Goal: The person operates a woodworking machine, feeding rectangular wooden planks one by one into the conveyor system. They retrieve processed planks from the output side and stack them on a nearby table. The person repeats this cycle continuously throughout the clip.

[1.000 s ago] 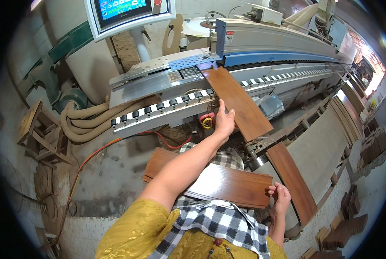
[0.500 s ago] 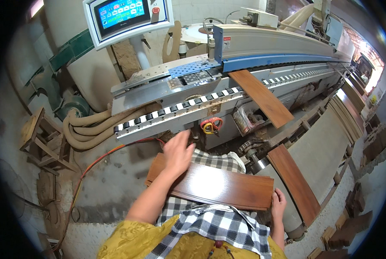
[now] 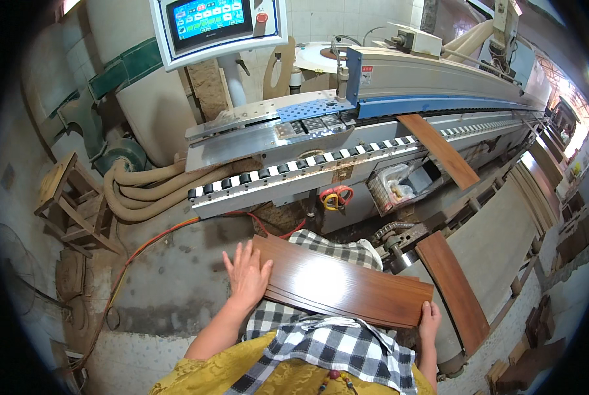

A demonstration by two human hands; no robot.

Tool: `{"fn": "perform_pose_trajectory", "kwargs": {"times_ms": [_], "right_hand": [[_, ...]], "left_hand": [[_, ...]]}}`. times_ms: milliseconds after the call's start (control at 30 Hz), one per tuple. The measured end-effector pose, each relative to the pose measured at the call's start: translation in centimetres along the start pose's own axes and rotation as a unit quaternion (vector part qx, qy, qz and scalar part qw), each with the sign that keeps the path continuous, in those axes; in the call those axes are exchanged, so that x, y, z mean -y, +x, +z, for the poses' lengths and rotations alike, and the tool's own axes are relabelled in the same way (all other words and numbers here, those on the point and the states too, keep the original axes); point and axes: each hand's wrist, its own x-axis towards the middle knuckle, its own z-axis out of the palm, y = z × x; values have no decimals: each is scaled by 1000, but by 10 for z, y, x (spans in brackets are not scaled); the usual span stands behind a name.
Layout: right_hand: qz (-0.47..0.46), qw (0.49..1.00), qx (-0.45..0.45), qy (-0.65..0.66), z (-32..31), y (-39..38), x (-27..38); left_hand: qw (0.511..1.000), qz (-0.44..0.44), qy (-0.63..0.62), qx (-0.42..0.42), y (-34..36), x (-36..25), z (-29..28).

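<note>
- One stack of brown planks, lying across the checked cloth on the lap; left hand unclenched, fingers spread at the left end; right hand curled at the right end, can't tell if gripping;
- another plank over the roller track, basket just beside it; loose plank on the conveyor, kinda crowding the right hand;
- scuffed grey floor, orange hose across it; touchscreen up top, wooden stool off left, pale tiled wall behind

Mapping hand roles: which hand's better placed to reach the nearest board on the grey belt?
Right hand, probably: it's closer to that board, though touching the right end of the stack. Left hand is at the opposite end.
</note>
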Motion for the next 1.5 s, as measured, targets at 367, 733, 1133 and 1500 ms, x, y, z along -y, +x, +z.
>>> {"fn": "perform_pose_trajectory", "kwargs": {"times_ms": [367, 733, 1133, 1500], "right_hand": [[76, 969, -55, 229, -29, -5, 33], [103, 932, -10, 347, 78, -6, 102], [79, 886, 429, 159, 174, -17, 154], [33, 871, 468, 147, 207, -18, 154]], "left_hand": [[948, 32, -315, 37, 31, -33, 3], [665, -163, -723, 90, 130, -69, 5], [686, -122, -711, 97, 79, -53, -11], [665, -78, -742, -9, 74, -40, -18]]}}
